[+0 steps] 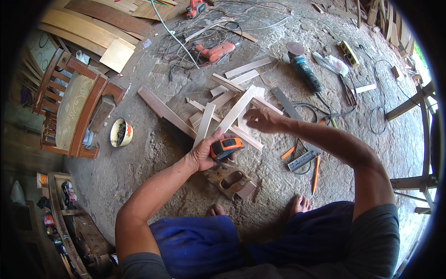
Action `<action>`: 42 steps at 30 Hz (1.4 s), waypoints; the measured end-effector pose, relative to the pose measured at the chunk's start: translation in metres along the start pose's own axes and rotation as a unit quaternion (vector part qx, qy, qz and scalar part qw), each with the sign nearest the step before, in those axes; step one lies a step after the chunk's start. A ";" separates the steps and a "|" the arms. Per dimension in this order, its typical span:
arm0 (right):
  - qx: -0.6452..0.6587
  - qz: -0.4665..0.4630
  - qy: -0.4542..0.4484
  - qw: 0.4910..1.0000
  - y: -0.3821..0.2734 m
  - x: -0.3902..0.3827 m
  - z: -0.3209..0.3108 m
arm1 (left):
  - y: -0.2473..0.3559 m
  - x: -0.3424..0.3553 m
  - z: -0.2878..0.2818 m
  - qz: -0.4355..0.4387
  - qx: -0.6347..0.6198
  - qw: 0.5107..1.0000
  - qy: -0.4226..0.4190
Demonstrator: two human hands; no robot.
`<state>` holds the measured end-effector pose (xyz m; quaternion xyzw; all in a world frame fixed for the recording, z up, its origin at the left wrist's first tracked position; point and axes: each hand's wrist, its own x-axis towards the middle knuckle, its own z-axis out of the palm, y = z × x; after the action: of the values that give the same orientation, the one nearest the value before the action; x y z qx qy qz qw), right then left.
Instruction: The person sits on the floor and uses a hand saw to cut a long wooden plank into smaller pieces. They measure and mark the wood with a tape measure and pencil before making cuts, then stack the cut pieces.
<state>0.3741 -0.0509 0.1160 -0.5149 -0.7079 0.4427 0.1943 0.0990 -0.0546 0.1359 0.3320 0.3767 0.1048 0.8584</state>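
Note:
My left hand (pixel 202 151) is wrapped round an orange and black tape measure (pixel 226 147). The near end of a pale wooden strip (pixel 238 108) meets its thumb; whether the thumb grips it cannot be told. To the right, my right hand (pixel 265 120) hovers over the wood pile with fingers curled in; anything between them is too small to make out. Several more cut strips (pixel 204 124) lie crossed beneath. Below the tape measure sits a wooden hand plane (pixel 231 182), close to my feet. A pencil (pixel 316 174) and a metal ruler-like piece (pixel 302 160) lie to its right.
A teal angle grinder (pixel 304 69), a red power tool (pixel 216 51) and loose cables lie on the rough floor beyond the strips. At left are a handsaw (pixel 167 111), a bowl (pixel 121 133) and a wooden chair (pixel 76 104). A power strip (pixel 349 53) is far right.

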 end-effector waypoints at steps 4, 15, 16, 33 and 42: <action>-0.242 -0.027 0.099 0.965 0.031 0.034 -0.019 | -0.001 -0.006 -0.002 -0.034 0.006 0.999 -0.033; -0.453 -0.113 -0.012 0.884 0.037 0.109 0.001 | -0.010 -0.021 -0.009 -0.086 0.042 0.991 -0.096; -0.468 -0.103 -0.029 0.877 0.034 0.114 0.002 | -0.009 -0.026 -0.012 -0.079 0.031 0.993 -0.087; -0.485 -0.064 0.006 0.872 0.019 0.136 0.009 | -0.013 -0.037 -0.034 -0.009 -0.046 0.999 -0.026; -0.376 -0.047 0.045 0.924 0.019 0.108 -0.007 | -0.011 -0.030 -0.028 0.006 0.021 0.999 0.048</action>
<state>0.3474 0.0505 0.0840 -0.5359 -0.8361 0.1105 0.0385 0.0577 -0.0618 0.1323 0.3466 0.4174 0.1180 0.8317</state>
